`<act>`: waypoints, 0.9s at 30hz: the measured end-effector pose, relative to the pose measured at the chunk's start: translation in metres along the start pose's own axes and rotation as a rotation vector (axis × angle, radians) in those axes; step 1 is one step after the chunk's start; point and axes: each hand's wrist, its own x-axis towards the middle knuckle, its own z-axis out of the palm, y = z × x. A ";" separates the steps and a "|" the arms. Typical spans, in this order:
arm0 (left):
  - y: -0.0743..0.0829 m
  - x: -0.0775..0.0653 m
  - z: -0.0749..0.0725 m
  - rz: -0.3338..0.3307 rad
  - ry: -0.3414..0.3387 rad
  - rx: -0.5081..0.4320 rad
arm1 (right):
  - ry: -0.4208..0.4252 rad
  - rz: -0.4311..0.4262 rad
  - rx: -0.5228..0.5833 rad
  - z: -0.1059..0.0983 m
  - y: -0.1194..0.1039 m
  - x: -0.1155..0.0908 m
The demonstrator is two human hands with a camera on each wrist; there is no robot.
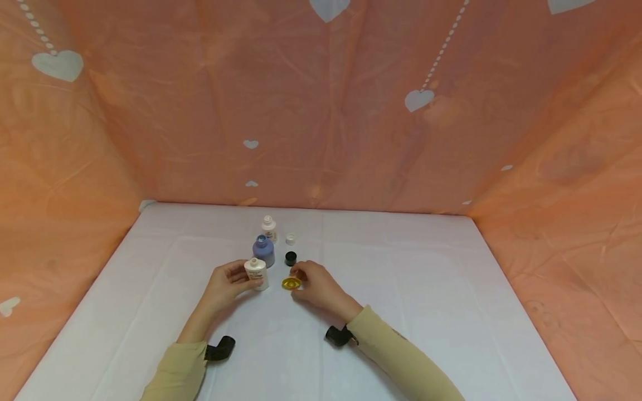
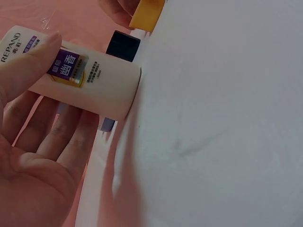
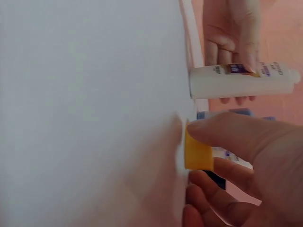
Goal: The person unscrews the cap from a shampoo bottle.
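My left hand point(image 1: 228, 284) holds a white bottle point(image 1: 257, 272) upright on the table, thumb across its printed front and fingers behind. The bottle's neck is uncapped, and its purple-and-gold label point(image 2: 68, 68) faces the left wrist camera. To its right, my right hand point(image 1: 318, 287) pinches a yellow cap point(image 1: 291, 283) between thumb and fingers, its hollow side up. In the right wrist view the yellow cap point(image 3: 198, 150) sits at the table surface. Bottle and cap are a short way apart.
Behind the held bottle stand an uncapped purple-blue bottle point(image 1: 263, 253) and a smaller white bottle point(image 1: 269, 228). A black cap point(image 1: 291, 258) and a white cap point(image 1: 290, 239) lie to their right. White cloth covers the table point(image 1: 411, 312); an orange curtain point(image 1: 281, 100) encloses it.
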 end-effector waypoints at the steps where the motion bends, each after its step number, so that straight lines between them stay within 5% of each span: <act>1: -0.001 0.000 0.000 0.000 -0.002 -0.001 | -0.004 0.001 0.010 -0.002 0.000 -0.002; 9: 0.005 -0.009 -0.014 0.026 -0.085 0.046 | -0.019 0.024 0.072 -0.023 0.007 -0.025; 17: 0.015 -0.021 -0.048 0.050 -0.147 0.205 | 0.004 0.032 0.071 -0.055 0.026 -0.051; 27: 0.029 -0.013 -0.081 0.102 0.047 0.514 | 0.013 0.081 -0.040 -0.093 0.056 -0.074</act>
